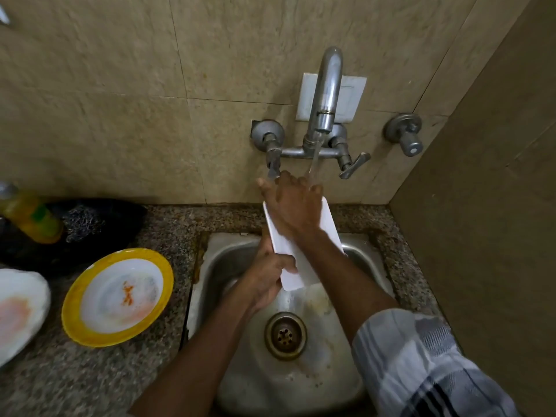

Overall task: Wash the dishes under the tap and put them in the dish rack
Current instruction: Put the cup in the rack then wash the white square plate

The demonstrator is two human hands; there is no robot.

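A white rectangular plate (288, 260) is held tilted over the steel sink (228, 251). My left hand (270, 278) grips its near left edge. My right hand (293, 206) lies flat on the plate's far end, fingers spread, right under the water stream from the tap (326, 91). A yellow-rimmed white plate (117, 296) with orange food stains rests on the counter left of the sink. Another stained white plate (21, 308) lies at the left edge. No dish rack is in view.
A yellow bottle (30, 216) and a dark scrubber (87, 222) sit at the back left of the granite counter (90, 380). Tap levers (353, 165) stick out from the tiled wall. A side wall (481, 236) closes in on the right.
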